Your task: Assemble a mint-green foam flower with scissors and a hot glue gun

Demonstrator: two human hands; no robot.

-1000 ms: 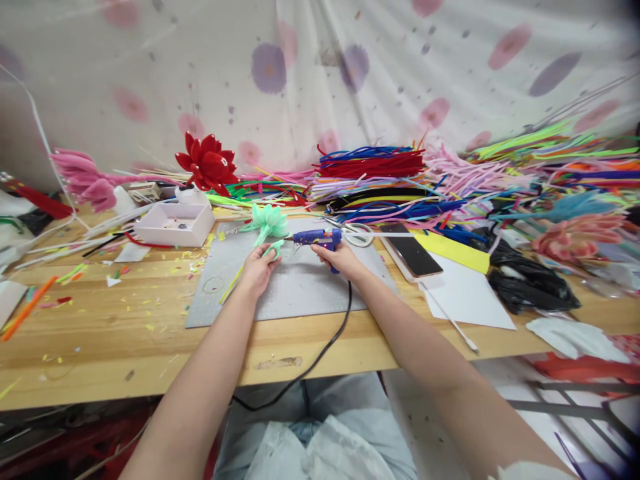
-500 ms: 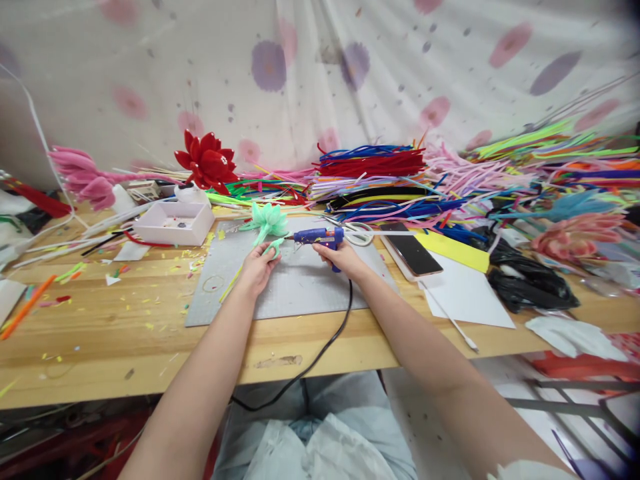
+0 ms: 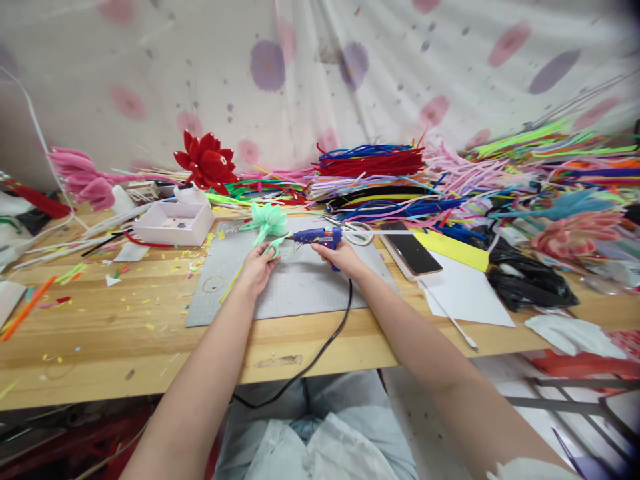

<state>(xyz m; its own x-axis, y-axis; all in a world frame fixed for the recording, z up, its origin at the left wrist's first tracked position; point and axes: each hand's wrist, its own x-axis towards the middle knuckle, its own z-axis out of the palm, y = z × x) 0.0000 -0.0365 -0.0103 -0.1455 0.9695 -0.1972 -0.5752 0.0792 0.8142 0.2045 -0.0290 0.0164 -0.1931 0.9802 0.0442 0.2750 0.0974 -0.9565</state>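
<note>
Between the fingertips of my left hand [image 3: 259, 268] is a small mint-green fuzzy petal [image 3: 275, 249]. A mint-green pipe-cleaner flower [image 3: 269, 220] is just beyond those fingers; whether it joins the pinched piece, I cannot tell. From under the same hand runs a thin yellow-green stem [image 3: 230, 284]. My right hand [image 3: 336, 253] grips a blue hot glue gun [image 3: 317, 235], its nozzle pointing left, close to the petal's tip. A white glue stick [image 3: 395, 232] sticks out of the gun's back. Both hands are over a grey cutting mat [image 3: 295, 293].
Scissors [image 3: 357, 233] lie behind the gun. A phone [image 3: 417, 252], white paper [image 3: 470, 293] and a black plastic bag [image 3: 530, 283] are on the right. Left stand a white box [image 3: 173, 227] and a red flower [image 3: 206, 162]. Pipe-cleaner bundles [image 3: 373, 163] line the back. A black cord [image 3: 325, 347] hangs over the edge.
Almost nothing differs. The glue gun and my right hand have shifted very slightly to the left; my left hand keeps its place and hold.
</note>
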